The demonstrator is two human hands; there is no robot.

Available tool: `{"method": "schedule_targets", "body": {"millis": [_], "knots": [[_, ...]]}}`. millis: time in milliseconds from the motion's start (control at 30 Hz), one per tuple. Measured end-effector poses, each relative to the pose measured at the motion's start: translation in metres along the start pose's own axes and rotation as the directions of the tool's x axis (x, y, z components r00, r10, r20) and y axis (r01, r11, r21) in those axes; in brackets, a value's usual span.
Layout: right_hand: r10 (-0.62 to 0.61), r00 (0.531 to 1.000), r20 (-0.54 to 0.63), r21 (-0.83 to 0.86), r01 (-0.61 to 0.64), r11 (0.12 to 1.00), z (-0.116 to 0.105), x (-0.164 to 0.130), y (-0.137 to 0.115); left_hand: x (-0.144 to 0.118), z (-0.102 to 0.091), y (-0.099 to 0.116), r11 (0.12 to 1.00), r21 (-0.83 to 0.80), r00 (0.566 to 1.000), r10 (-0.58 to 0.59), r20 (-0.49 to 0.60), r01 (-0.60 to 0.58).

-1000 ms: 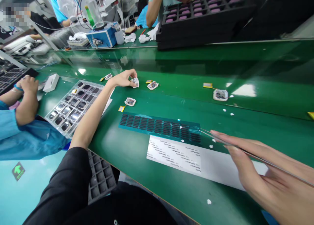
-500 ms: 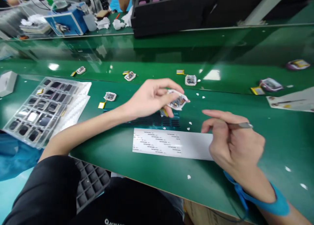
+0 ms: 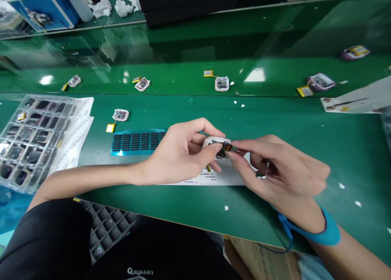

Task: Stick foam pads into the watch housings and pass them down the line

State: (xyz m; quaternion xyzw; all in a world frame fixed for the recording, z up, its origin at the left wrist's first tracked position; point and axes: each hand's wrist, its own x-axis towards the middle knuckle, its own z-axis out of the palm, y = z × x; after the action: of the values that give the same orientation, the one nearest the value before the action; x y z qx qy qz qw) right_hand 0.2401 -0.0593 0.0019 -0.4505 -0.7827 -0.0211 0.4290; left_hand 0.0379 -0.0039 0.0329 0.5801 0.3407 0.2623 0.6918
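Observation:
My left hand (image 3: 183,155) is closed around a small white watch case (image 3: 210,141), its open side up and the circuit board showing. Below the fingers a bit of yellow battery (image 3: 208,168) peeks out. My right hand (image 3: 284,166) meets the case at its right edge, thumb and forefinger pinched by a small brown-orange flex piece (image 3: 227,148). Metal tweezers (image 3: 262,175) lie tucked in the right palm; their tips are hidden. Under both hands is a white printed strip (image 3: 222,179). A blue sheet of black strips (image 3: 134,142) lies left of them.
More opened watch cases with batteries (image 3: 120,115) (image 3: 221,83) (image 3: 321,82) lie around the green bench. Clear trays of watch parts (image 3: 39,135) sit at left on printed sheets. White scraps (image 3: 358,204) dot the right side. A blue wrist strap (image 3: 328,227) trails a cord.
My right hand has moved left to the watch case and pinches at its edge. My left hand has lowered slightly with the case. The view has tilted down.

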Motion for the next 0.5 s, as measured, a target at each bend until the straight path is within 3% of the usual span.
{"method": "schedule_targets", "body": {"millis": [167,400,500], "knots": [[-0.005,0.999,0.033,-0.019,0.006,1.000,-0.0009,-0.0008,0.0002,-0.0048,0.0033,-0.0011,0.998,0.052,0.999,0.039,-0.026,-0.038],[-0.003,0.999,0.052,0.026,0.002,1.000,-0.0003,-0.0012,0.0027,-0.0005,-0.0019,-0.0042,0.956,0.258,0.984,0.162,-0.073,-0.138],[0.009,1.000,0.030,0.018,-0.010,1.000,0.0017,-0.0022,0.0015,0.0036,-0.0052,-0.0045,0.899,0.397,0.978,0.208,-0.018,-0.184]]}}
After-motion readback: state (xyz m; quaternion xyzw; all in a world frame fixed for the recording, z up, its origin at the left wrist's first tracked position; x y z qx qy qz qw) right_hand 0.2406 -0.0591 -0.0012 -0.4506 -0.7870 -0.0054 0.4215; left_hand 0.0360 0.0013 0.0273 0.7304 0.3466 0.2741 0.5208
